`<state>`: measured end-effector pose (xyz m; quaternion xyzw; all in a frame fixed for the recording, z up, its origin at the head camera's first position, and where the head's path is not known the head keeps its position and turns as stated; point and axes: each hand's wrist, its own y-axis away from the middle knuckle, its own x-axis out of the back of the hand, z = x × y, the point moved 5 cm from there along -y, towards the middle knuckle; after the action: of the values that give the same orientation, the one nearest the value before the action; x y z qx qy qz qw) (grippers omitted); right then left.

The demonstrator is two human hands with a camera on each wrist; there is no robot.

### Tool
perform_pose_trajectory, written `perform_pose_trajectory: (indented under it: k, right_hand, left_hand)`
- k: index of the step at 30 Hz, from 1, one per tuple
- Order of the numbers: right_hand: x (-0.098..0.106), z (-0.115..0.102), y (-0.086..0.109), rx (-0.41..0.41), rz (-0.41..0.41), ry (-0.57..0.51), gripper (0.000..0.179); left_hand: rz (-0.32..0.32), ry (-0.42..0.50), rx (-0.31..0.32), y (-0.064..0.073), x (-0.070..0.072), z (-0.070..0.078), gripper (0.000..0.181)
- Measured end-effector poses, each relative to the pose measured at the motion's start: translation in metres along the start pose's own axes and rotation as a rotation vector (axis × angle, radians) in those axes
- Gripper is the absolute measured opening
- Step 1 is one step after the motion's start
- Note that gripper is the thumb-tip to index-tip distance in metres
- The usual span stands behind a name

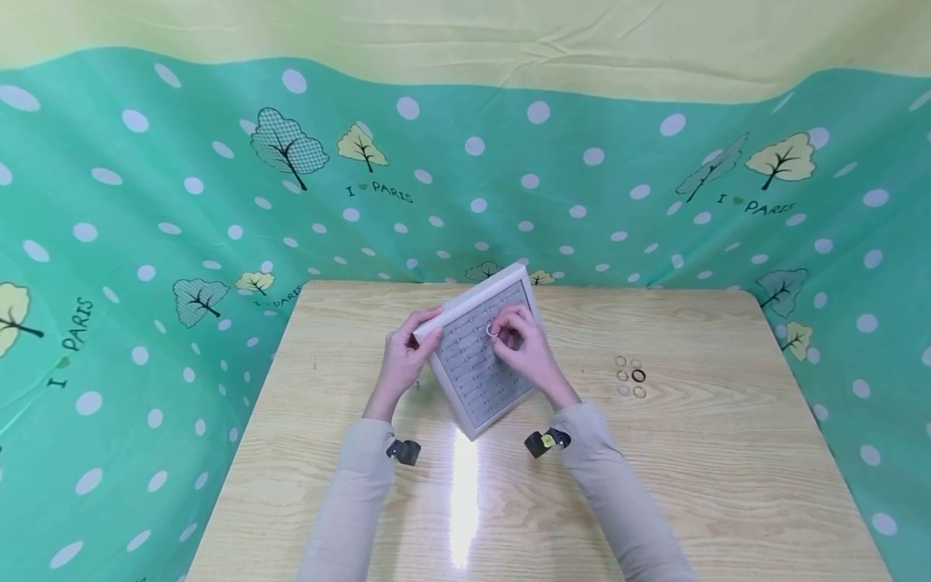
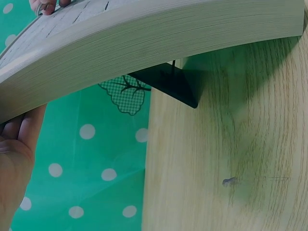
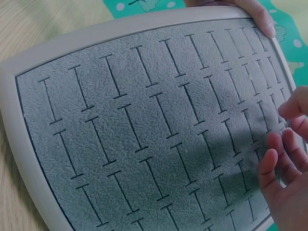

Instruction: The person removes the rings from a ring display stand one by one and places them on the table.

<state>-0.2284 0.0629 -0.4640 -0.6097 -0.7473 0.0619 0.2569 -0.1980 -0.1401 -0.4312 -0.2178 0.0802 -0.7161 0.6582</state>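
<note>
A ring display board [image 1: 483,384] with a pale frame and a grey plush face cut with rows of slots is tilted up over the table. My left hand [image 1: 402,360] grips its upper left corner, thumb on the frame and fingers around behind. Close over the upper part of the slotted face, my right hand [image 1: 529,346] pinches a small silvery ring [image 1: 491,331] between thumb and index finger. The right wrist view shows the slots [image 3: 159,115] bare, with the right hand's other fingers [image 3: 269,168] spread near the face. A dark triangular stand leg [image 2: 171,86] projects behind the board.
On the wooden table [image 1: 727,453], right of the board, lie several thin rings [image 1: 622,376] and one thicker black ring [image 1: 638,376]. A small object [image 2: 230,182] sits on the table at left. Green dotted curtain [image 1: 473,202] closes off the back and sides.
</note>
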Motion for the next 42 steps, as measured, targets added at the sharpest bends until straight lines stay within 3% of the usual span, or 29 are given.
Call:
perform_pose_trajectory:
  k: [8, 22, 33, 42]
  right_hand:
    - [0.015, -0.025, 0.013, -0.081, -0.002, -0.02, 0.012]
    - [0.047, 0.015, 0.045, -0.182, 0.089, -0.045, 0.011]
    - [0.066, 0.029, 0.062, -0.205, 0.089, 0.03, 0.013]
    - [0.078, 0.047, 0.088, -0.254, 0.048, 0.107, 0.014]
  left_hand:
    - [-0.006, 0.005, 0.004, 0.0, 0.0, -0.001, 0.029]
    - [-0.006, 0.0, -0.02, 0.0, 0.001, 0.0, 0.029]
    - [0.014, 0.027, -0.013, 0.0, 0.0, -0.006, 0.029]
    - [0.018, 0.053, -0.006, 0.0, 0.001, -0.007, 0.029]
